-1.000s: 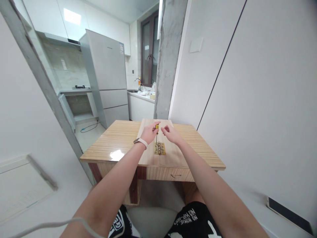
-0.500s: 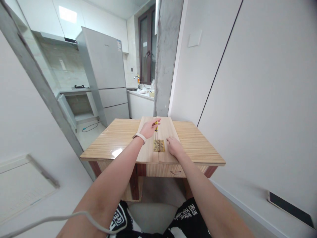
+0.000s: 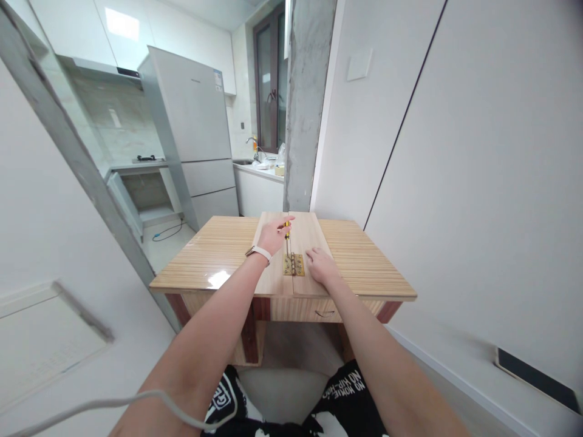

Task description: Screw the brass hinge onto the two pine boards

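My left hand (image 3: 275,234), with a watch on its wrist, grips the yellow and black handle of a screwdriver (image 3: 287,230). The screwdriver stands upright, its shaft pointing down at the left leaf of a brass hinge (image 3: 294,264). That hinge lies across the seam between two pale boards (image 3: 272,276) on the table. Just right of the hinge, my right hand (image 3: 320,265) rests on the right-hand board with its fingers curled. Whether anything is under those fingers is hidden.
The wood-grain table (image 3: 364,261) has a drawer (image 3: 303,311) at its front. A white cable (image 3: 150,396) crosses my left forearm. Behind the table stand a grey fridge (image 3: 194,109), a sink counter (image 3: 259,188) and a grey pillar (image 3: 307,109). White walls flank both sides.
The view has shifted slightly. My left hand's fingers have changed position a little around the screwdriver handle; my right hand stays on the board.
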